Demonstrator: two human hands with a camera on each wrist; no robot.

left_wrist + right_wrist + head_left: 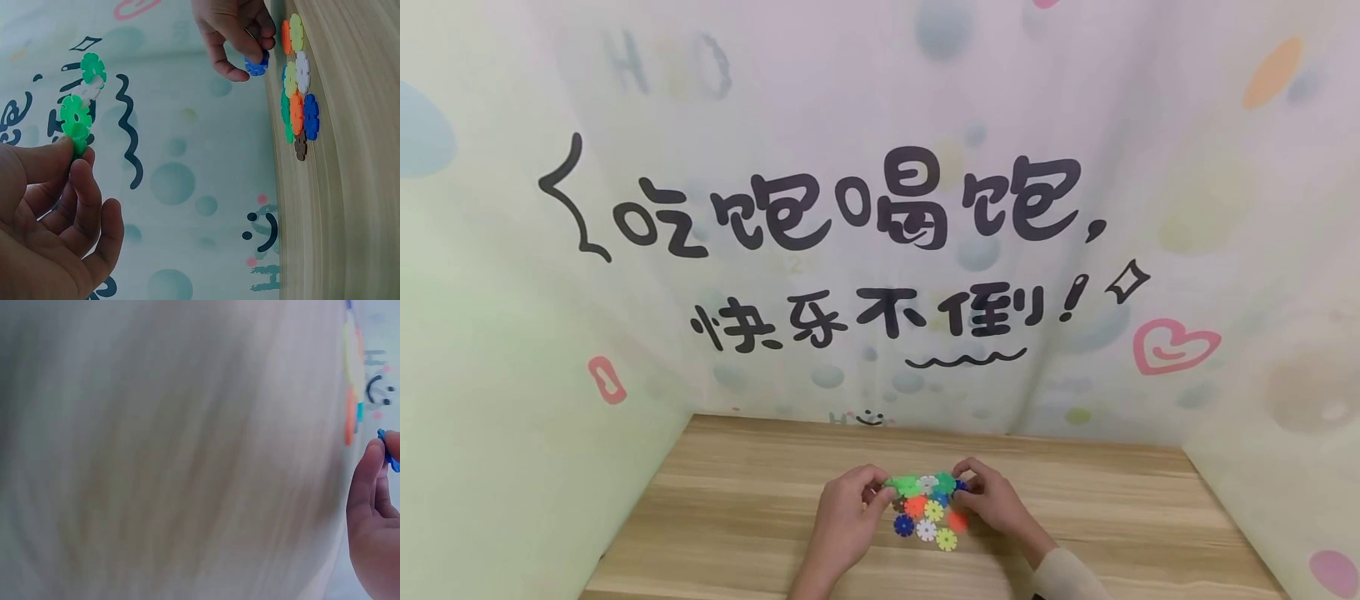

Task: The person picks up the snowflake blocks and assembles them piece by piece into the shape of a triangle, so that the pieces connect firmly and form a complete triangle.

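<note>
My left hand (848,515) pinches one end of a short chain of interlocking snowflake discs (76,115), raised above the table. Bright green discs sit at the held end, then a white one, then a darker green one at the far tip. Between thumb and fingers, my right hand (997,502) holds a single blue snowflake disc (256,65), near the chain's free end but apart from it in the left wrist view. The right wrist view catches this hand and part of the blue disc (392,461) at its right edge.
Several loose discs lie on the wooden table (737,500) below the hands, among them a dark blue disc (904,525), a white disc (927,530), a yellow disc (947,540) and an orange disc (915,506). A printed curtain-like wall (880,108) stands behind the table.
</note>
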